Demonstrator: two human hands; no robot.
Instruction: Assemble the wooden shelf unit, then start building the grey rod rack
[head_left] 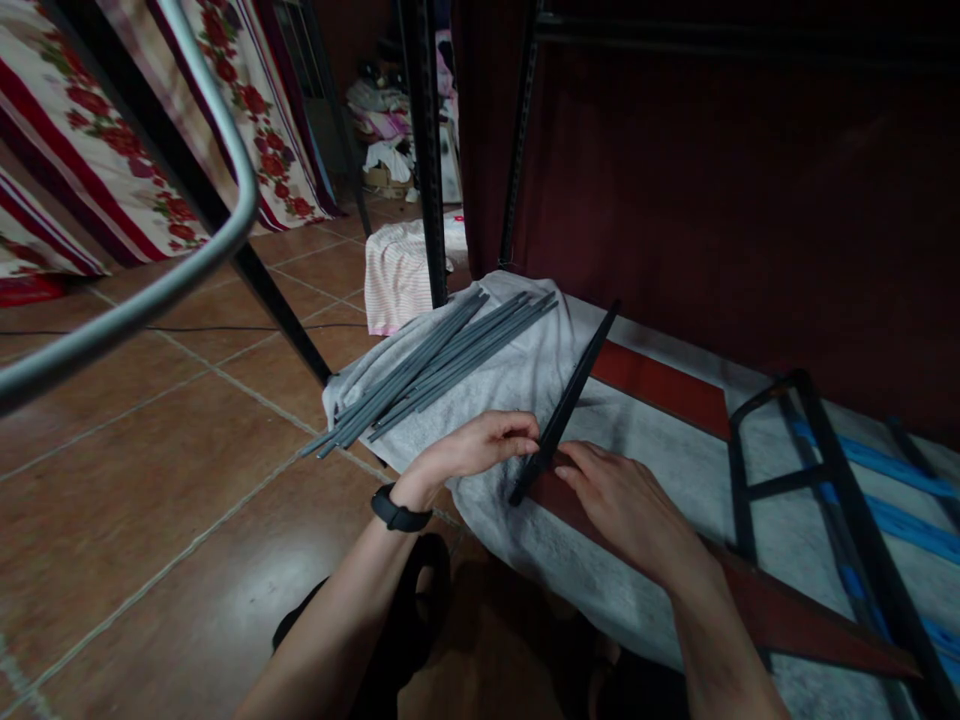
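Observation:
A dark, narrow metal bar (570, 400) slants over a grey cloth, its far end pointing up and right. My left hand (499, 440), with a black band on the wrist, has curled fingers against the bar's left side. From the right, my right hand (611, 490) pinches at the same bar near its lower end; the fingertips are partly hidden. Whether the bar rests on the cloth I cannot tell. Left of it, several thin grey rods (450, 360) lie in a loose bundle on the grey cloth (517, 540).
Reddish-brown boards (660, 385) lie on the cloth. A black metal frame (825, 440) with blue strips (900, 465) lies at the right. Dark uprights (427, 150) rise behind, and a bent grey tube (240, 190) crosses the upper left. Tiled floor (150, 480) spreads at left.

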